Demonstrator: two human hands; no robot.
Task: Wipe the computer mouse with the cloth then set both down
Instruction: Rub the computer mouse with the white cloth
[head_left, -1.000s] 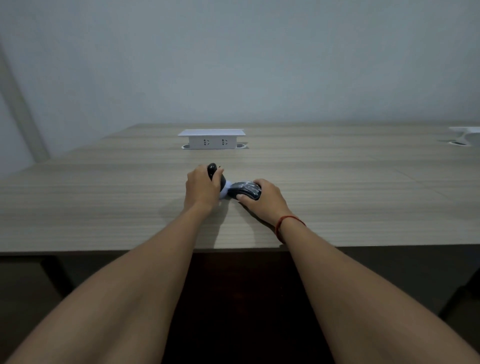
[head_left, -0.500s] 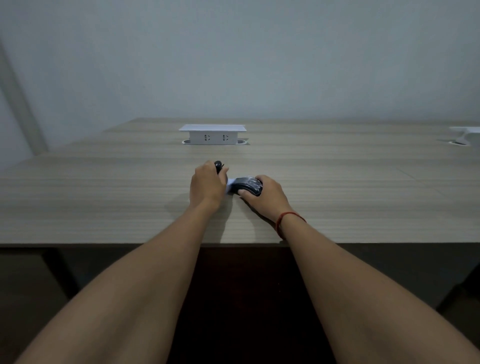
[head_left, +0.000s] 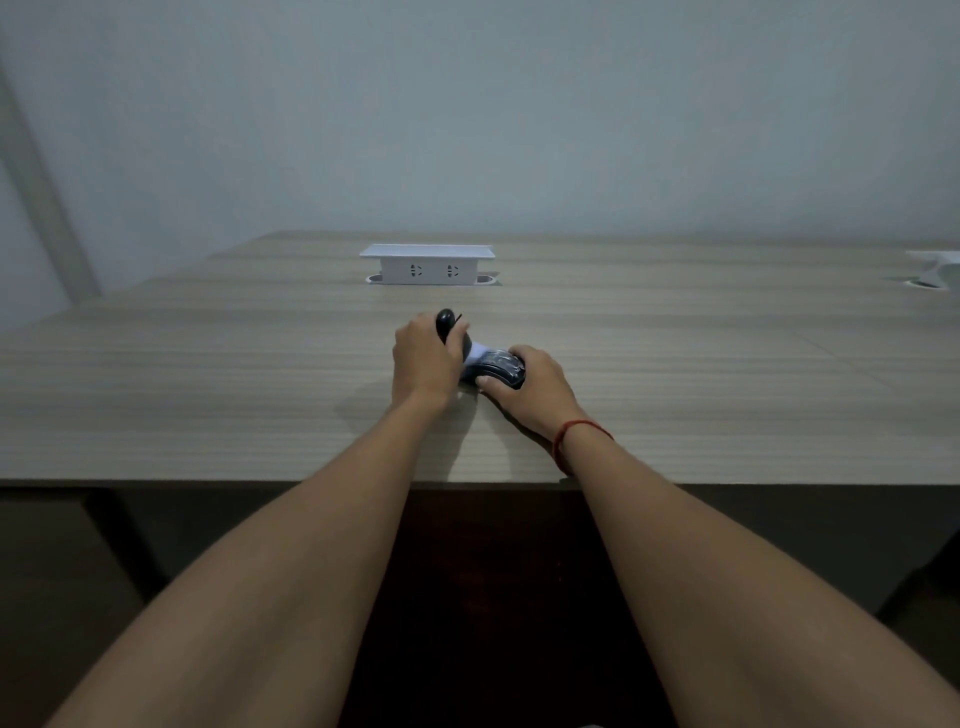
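Note:
My left hand (head_left: 423, 361) is closed around a black computer mouse (head_left: 445, 323), whose rounded end sticks up past my fingers. My right hand (head_left: 535, 392) grips a dark cloth with a white part (head_left: 493, 364) and presses it against the side of the mouse. The two hands touch each other low over the wooden table (head_left: 208, 389), near its middle. Most of the mouse is hidden inside my left hand.
A white raised socket box (head_left: 427, 264) stands on the table behind the hands. Part of a second white box (head_left: 935, 267) shows at the far right edge. The table's front edge (head_left: 260, 480) runs just below my wrists. A plain wall is behind.
Both hands stay together at the same spot on the table. The cloth in my right hand has shifted slightly along the mouse. The view has tilted a little.

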